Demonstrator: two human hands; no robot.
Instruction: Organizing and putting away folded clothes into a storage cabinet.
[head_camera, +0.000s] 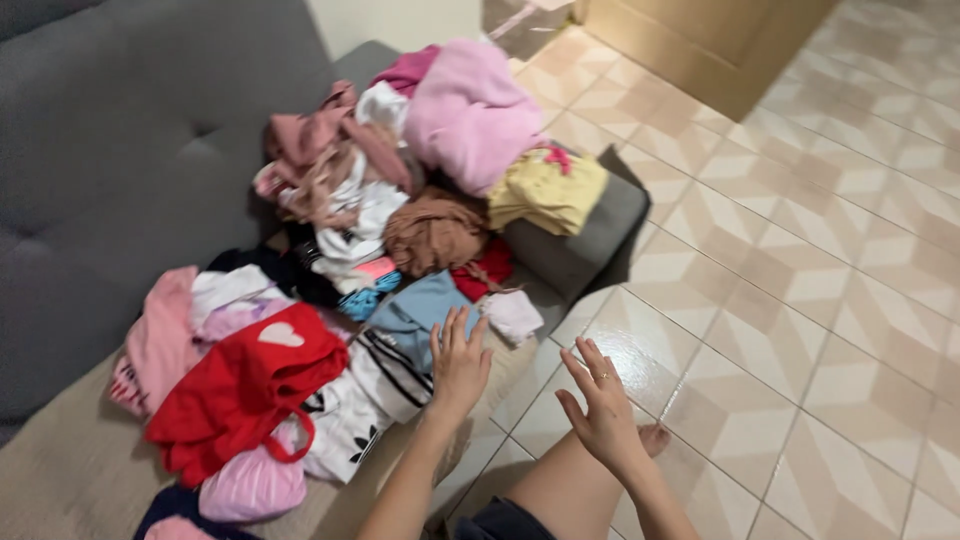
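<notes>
**A:** Where are your hands right now?

**B:** Your left hand (458, 362) is raised with the fingers spread and the palm facing away from you, holding nothing. Its fingertips sit right at the near edge of the pile of clothes (380, 230), over a light blue garment (420, 310); whether they touch it I cannot tell. Your right hand (603, 405) is just beside it, out over the tiled floor (800, 300), also open and empty, fingers loosely apart, with a ring (602, 377) on one finger.

**A:** And what lies closest to the left hand?

**B:** Directly to its left is a white garment with black stripes (375, 385). Further left is a red top with a white heart (245, 385), and below that, nearer to you, a pink striped piece (252, 487). Just past your fingertips to the right lies a small pale pink item (513, 315).

**A:** Beyond that?

**B:** The heap rises away from your hands: a brown bundle (433, 230), a yellow garment (547, 190) and a large pink one (470, 115) at the far end. All of it rests on a grey sofa (110, 170). Your bare leg (560, 485) shows below your right hand, the foot on the tiles.
</notes>
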